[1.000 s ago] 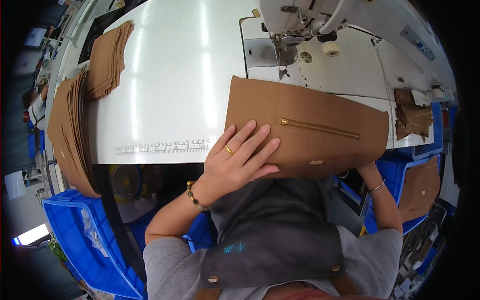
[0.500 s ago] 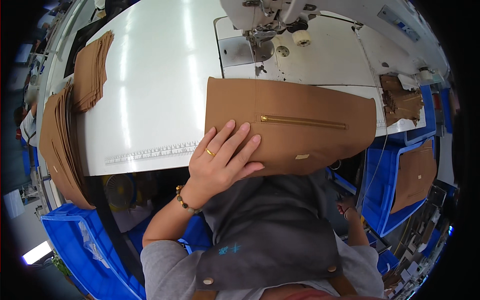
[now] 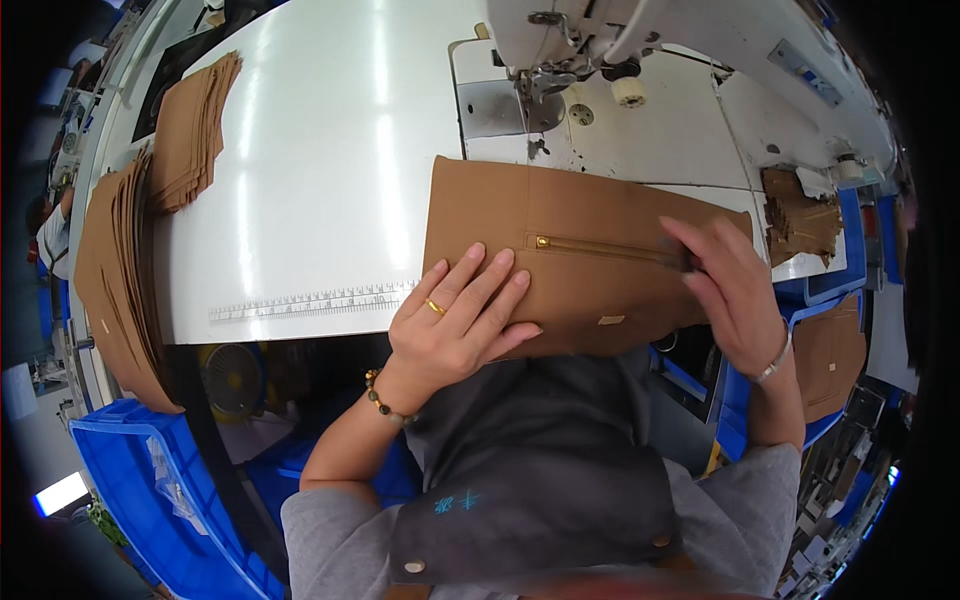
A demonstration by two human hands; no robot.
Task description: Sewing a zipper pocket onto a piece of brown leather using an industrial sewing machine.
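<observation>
The flat tan leather panel with a brass zipper (image 3: 580,265) lies across the white bench's (image 3: 300,180) near edge, its long axis running left to right. The left hand (image 3: 455,320) presses flat, fingers spread, on its near-left corner. The right hand (image 3: 725,285), fingers loosely curled, touches the zipper's right end.

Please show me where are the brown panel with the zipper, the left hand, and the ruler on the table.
brown panel (image 3: 480,215), head view, bare upper left part
left hand (image 3: 452,325), head view, back of hand
ruler (image 3: 305,302), head view, middle of strip
</observation>
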